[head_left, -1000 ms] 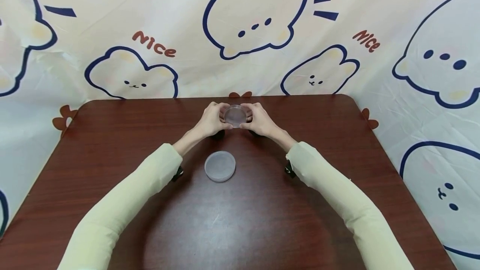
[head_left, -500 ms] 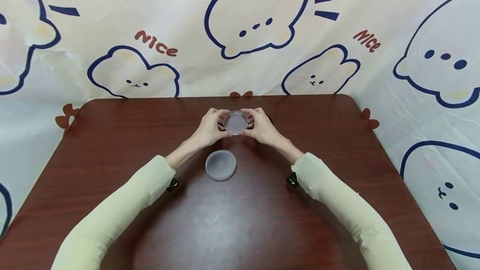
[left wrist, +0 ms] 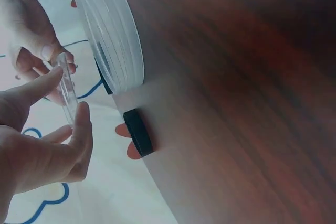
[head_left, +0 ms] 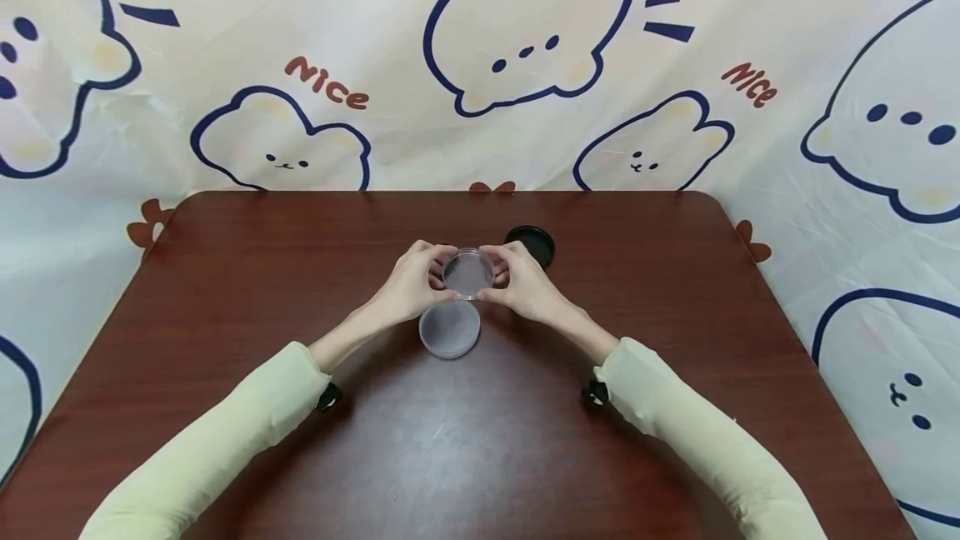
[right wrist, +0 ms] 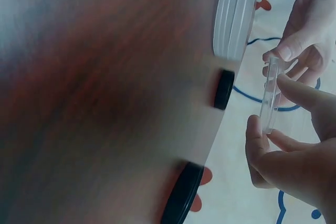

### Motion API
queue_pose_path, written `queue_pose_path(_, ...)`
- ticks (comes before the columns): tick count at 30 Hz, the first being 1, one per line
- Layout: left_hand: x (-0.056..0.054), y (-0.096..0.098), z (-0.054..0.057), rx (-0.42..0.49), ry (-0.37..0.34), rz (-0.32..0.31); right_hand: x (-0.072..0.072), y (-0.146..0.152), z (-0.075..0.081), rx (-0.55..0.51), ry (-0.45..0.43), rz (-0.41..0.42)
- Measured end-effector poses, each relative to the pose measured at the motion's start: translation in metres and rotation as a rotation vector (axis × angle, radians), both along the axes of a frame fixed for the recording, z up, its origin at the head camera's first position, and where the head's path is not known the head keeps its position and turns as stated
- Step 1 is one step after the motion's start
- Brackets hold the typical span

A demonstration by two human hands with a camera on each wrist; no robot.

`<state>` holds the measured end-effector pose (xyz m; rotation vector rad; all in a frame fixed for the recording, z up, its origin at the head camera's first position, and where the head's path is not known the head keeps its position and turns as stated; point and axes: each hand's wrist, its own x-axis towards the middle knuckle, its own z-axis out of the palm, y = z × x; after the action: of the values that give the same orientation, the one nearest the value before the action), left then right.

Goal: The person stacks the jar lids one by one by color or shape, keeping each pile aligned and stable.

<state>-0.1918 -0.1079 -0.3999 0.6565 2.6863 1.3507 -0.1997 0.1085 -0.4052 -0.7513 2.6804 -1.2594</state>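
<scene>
Left hand (head_left: 408, 283) and right hand (head_left: 528, 283) both pinch the same thing, a clear, round, flat plastic dish (head_left: 468, 273), with thumbs and fingers on its two sides. It is up in the air, over the red-brown wooden table (head_left: 637, 457). A cloudy, round plastic tub (head_left: 450, 330) sits on the table, not touching the dish. A small black round disc (right wrist: 224, 88) and a bigger black round disc (right wrist: 182, 195) are there too. The dish looks thin and smooth, so it might slip if one hand squeezes too softly. Then it could drop and bump the tub. If one hand goes faster, the dish might tip
</scene>
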Motion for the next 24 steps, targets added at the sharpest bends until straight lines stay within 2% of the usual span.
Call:
queue_pose_path(5,0.014,-0.004,0.001,-0.010,-0.028,0.001,0.013,-0.003,-0.002,-0.001,0.007,0.027)
queue_pose_path(15,0.047,-0.011,-0.006,-0.068,0.017,0.044,0.032,-0.012,-0.007,0.050,0.046,0.095)
queue_pose_path(24,0.057,-0.014,-0.012,-0.149,0.052,0.058,0.039,-0.016,-0.011,0.061,0.027,0.121)
